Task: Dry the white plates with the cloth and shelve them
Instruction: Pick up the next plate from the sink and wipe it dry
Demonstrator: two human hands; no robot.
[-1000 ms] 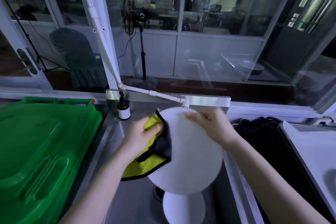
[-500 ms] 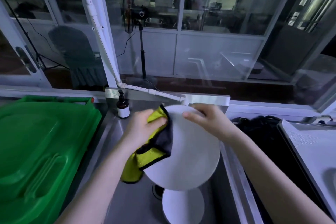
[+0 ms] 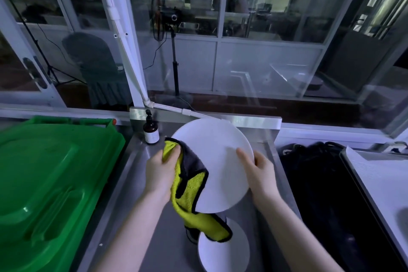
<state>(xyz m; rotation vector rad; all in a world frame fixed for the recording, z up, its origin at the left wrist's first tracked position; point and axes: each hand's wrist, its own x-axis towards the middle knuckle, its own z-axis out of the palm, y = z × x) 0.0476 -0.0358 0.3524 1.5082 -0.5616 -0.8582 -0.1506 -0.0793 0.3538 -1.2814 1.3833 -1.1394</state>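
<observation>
I hold a round white plate (image 3: 217,161) tilted up over the steel sink (image 3: 141,161). My right hand (image 3: 257,166) grips its right rim, fingers on the near face. My left hand (image 3: 160,169) is shut on a yellow and grey cloth (image 3: 191,185), pressed against the plate's left edge; the cloth's tail hangs down below the plate. A second white plate (image 3: 224,252) lies in the sink bottom, partly under the hanging cloth.
A green plastic bin lid (image 3: 48,183) fills the left side. A brown pump bottle (image 3: 151,131) stands at the sink's back left corner. Black cables or netting (image 3: 320,194) lie right of the sink, with a white tray (image 3: 379,183) at the far right. Glass windows stand behind.
My right hand slid from the plate's top edge down to its right rim. The plate turned, and the cloth moved down the left edge with its tail hanging lower.
</observation>
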